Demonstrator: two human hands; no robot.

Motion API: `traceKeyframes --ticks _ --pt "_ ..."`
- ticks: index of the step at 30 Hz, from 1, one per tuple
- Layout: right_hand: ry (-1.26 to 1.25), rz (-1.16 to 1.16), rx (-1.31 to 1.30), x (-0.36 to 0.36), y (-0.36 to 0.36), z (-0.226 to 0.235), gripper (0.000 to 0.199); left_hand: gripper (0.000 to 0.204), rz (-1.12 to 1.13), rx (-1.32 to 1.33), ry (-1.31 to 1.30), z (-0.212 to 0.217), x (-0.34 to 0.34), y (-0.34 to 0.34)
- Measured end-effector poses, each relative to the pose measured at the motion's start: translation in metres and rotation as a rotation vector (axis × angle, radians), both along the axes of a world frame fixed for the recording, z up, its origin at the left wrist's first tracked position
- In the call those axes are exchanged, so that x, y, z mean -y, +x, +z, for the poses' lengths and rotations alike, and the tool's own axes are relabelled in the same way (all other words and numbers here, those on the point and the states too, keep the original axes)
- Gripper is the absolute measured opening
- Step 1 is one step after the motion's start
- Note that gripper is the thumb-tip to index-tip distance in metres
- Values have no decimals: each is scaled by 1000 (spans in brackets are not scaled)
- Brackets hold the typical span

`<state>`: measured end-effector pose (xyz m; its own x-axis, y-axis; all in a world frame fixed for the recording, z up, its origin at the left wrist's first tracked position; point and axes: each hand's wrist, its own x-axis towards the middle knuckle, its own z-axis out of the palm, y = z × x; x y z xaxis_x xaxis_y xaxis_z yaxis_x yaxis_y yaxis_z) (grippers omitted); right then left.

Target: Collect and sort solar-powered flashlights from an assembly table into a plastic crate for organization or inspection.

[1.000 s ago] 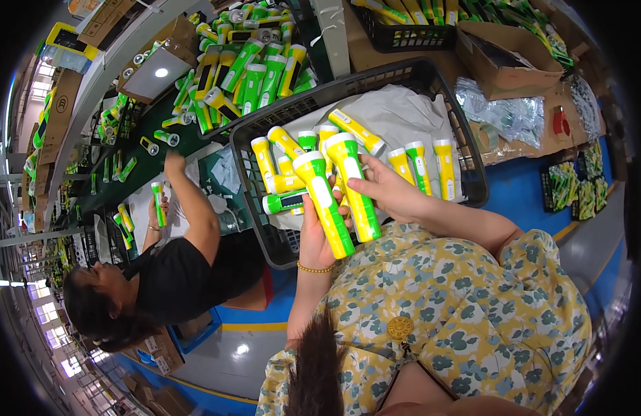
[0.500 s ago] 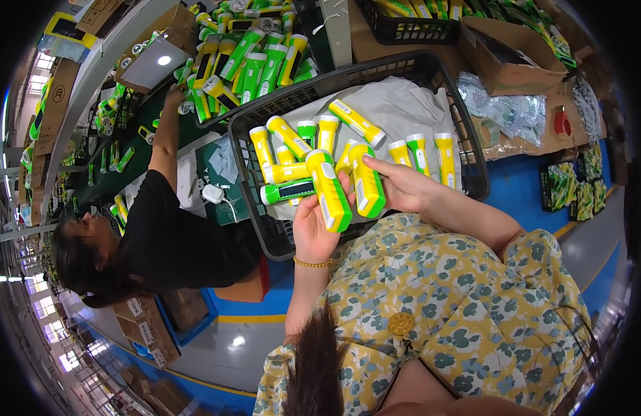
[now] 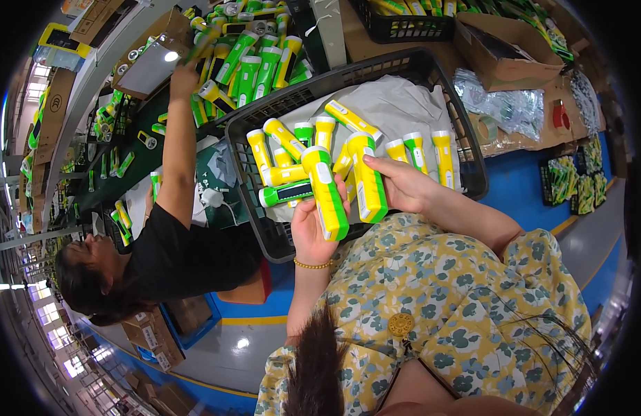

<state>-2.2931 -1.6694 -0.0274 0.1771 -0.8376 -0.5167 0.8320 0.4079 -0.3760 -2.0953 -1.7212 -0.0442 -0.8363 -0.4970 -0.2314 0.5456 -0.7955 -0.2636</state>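
Note:
My left hand (image 3: 315,229) is closed around a yellow flashlight (image 3: 324,191) with a green back and a white head, its tail toward me. Beside it, my right hand (image 3: 401,184) grips a second yellow-and-green flashlight (image 3: 367,182), thumb on its side. Both are held side by side over the near edge of a black plastic basket (image 3: 478,163) lined with grey sheeting (image 3: 397,104). Several flashlights lie in that basket, among them a green one with a dark panel (image 3: 286,193) near my left hand and a yellow one (image 3: 353,119) at the far side.
On the left, a co-worker in a black shirt (image 3: 189,260) reaches one arm (image 3: 177,152) toward a heap of flashlights (image 3: 255,62). Behind my basket stand another black basket (image 3: 410,29) and an open cardboard box (image 3: 504,52). Clear plastic bags (image 3: 504,104) lie at the right.
Both my hands keep their grips, and the two flashlights have shifted only slightly. The co-worker's arm has lifted farther over the heap, with a blurred flashlight at the hand.

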Motion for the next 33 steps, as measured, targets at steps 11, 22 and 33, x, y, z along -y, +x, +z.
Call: traceKeyframes --ticks 11,22,33 --pt "266 27 369 1 -4 -9 38 55 57 66 -30 -4 -2 -1" --pt "-90 113 70 -8 -1 -20 49 43 143 538 -367 10 -10 -13" --pt "-50 -24 53 -7 -4 -3 48 42 108 547 -669 18 -13 -8"
